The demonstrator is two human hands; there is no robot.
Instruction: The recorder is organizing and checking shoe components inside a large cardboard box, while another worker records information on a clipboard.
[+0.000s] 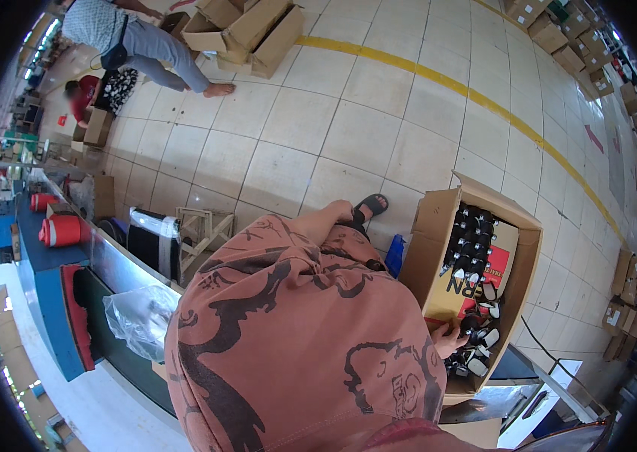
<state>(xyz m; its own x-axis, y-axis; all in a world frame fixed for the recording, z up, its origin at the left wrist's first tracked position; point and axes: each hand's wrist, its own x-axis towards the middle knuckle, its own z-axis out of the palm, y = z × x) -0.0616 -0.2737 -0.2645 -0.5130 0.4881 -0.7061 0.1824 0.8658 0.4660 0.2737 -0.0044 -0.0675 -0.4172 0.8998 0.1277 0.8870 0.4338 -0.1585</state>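
At the right, an open cardboard box (439,226) holds several small black pieces (473,233) in rows. Closer to me in the box lie loose black-and-white pieces (488,339) that look like sandals or shoe parts. My right hand (448,341) reaches over the near left wall of the box. Its fingers are apart beside the loose pieces, and nothing is plainly held. My left hand (342,212) seems to rest near my knee, beyond the front of my patterned pink shirt. Its fingers are too small and partly hidden to make out.
On the left runs a bench with a dark green surface (119,331), a clear plastic bag (141,316) and a red roll (60,230). A person (145,45) stands near open cartons (243,30); another crouches farther left. More cardboard boxes (627,279) line the right side.
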